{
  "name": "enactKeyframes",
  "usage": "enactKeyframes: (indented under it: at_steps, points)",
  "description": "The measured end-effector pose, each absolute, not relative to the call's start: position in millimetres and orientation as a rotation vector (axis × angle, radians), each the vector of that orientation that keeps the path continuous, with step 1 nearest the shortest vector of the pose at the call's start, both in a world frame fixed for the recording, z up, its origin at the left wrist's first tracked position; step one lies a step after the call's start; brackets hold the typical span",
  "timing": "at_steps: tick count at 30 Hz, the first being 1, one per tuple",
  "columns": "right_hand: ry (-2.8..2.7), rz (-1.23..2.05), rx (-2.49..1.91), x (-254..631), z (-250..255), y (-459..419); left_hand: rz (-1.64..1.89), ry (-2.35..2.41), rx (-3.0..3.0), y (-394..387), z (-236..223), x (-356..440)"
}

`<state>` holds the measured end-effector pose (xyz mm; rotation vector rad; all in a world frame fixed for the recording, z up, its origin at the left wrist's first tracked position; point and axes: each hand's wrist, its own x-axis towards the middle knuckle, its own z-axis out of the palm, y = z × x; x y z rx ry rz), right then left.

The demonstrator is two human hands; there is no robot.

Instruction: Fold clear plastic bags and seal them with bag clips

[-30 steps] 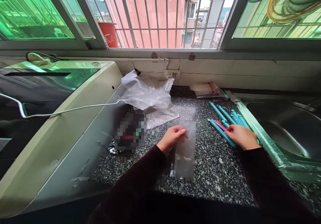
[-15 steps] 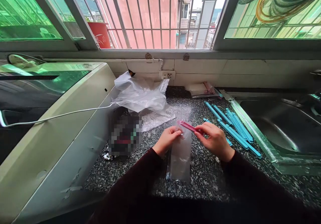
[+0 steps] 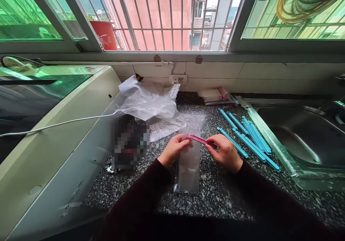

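While left hand (image 3: 172,150) pinches clear bag (image 3: 188,172) over counter (image 3: 215,194), right hand (image 3: 225,153) pinches pink strip (image 3: 198,139) across bag's upper part; step seemingly fitting strip, next move likely needing careful alignment.

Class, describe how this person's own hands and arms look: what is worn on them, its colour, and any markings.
The left hand and right hand are both bare, without gloves. The left sleeve and right sleeve are long, reaching the wrists, and very dark, maroon to nearly black. No markings can be made out on them.
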<state>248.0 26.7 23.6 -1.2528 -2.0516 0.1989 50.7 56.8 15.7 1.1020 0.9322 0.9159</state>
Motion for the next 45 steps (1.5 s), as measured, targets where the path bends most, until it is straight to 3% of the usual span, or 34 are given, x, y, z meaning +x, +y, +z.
enactKeyframes:
  at_steps: [4, 10, 13, 35, 45]
  points:
    - [-1.944, 0.376, -1.256, 247, 26, 25, 0.908, 0.963, 1.134, 57, 17, 52]
    - [-1.659, 0.995, -1.289, 245, 26, 27, 0.907, 0.976, 1.222, 57, 17, 52]
    - [-1.562, 1.153, -1.266, 245, 23, 29, 0.883, 0.927, 1.246, 57, 18, 51]
    - [-1.402, 1.225, -1.306, 241, 18, 29, 0.891, 0.913, 1.035, 53, 16, 54]
    - [-1.166, 1.191, -1.255, 250, 9, 38, 1.134, 1.032, 0.781, 64, 15, 47]
